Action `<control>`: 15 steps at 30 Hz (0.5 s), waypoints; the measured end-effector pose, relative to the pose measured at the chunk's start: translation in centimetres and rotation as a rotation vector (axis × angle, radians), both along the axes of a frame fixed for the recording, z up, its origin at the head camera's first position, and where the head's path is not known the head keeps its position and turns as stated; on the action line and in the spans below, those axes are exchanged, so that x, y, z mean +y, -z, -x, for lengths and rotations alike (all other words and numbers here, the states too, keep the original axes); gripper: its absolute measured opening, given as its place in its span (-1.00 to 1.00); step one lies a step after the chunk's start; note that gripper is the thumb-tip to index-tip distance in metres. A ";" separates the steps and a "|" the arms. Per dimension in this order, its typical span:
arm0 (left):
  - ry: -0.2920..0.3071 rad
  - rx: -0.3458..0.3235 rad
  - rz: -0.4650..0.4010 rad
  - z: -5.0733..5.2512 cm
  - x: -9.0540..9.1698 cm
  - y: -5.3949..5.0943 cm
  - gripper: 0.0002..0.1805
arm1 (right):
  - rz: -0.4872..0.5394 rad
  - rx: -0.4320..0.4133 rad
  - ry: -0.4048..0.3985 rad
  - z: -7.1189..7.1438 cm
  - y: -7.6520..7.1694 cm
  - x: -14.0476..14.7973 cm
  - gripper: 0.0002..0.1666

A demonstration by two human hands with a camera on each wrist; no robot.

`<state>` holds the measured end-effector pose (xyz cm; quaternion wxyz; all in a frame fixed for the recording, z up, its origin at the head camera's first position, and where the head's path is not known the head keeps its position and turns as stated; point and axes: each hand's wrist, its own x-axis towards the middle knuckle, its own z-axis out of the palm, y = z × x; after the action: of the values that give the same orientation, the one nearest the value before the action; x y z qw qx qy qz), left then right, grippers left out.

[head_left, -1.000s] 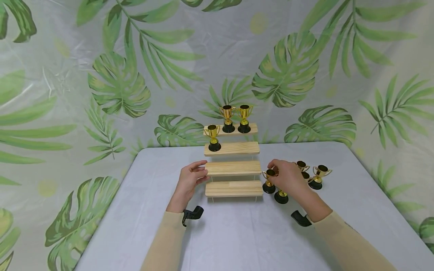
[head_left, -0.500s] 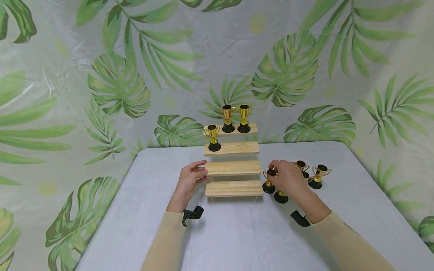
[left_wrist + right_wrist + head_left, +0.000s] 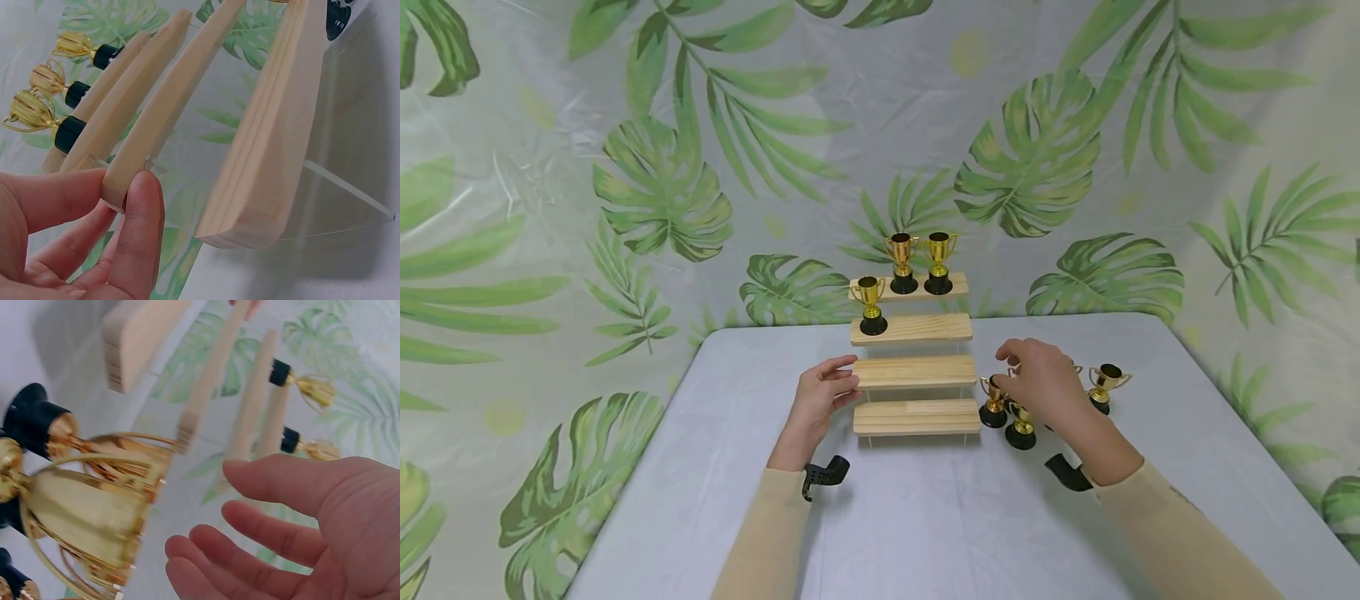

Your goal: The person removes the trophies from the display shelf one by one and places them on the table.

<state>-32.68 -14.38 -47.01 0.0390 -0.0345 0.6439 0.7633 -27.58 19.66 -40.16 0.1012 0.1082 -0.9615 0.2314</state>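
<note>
Low on the tabletop, at about eight o'clock from the right hand [image 3: 1043, 382] with twelve pointing away from the person, stands a small copper-gold plastic-looking trophy cup with two looped handles and a round black base [image 3: 993, 412]. Its long axis is vertical. Just beside it, at about seven o'clock from that hand, is a similar yellow-gold trophy cup with a black base [image 3: 1021, 429], also upright. The right hand is plainly the nearer one. In the head view its fingertips overlap the copper-gold cup's rim, yet the right wrist view shows the cups well clear of the fingers; thumb and fingers are parted, loosely bent, with nothing between them.

At three o'clock from the hand stands another gold trophy cup [image 3: 1106, 379]; more are partly hidden behind the hand, their number unclear.

At nine o'clock, near the copper-gold cup, rises a four-tiered stand of pale wooden boards on clear supports [image 3: 916, 418]. On its far side, the left hand [image 3: 820, 398] pinches the left end of the second-lowest board [image 3: 917, 372]. Toward twelve o'clock on the stand, two trophies [image 3: 939, 268] occupy the top board and one [image 3: 871, 308] the left end of the next.
</note>
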 end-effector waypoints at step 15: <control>0.015 0.002 0.000 -0.1 -0.1 -0.1 -0.56 | 0.073 0.015 0.015 0.8 -3.2 0.6 -0.66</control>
<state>-32.55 -14.43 -46.95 0.0439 -0.0289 0.6444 0.7629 -28.37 20.24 -36.95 0.1139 0.0987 -0.9525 0.2646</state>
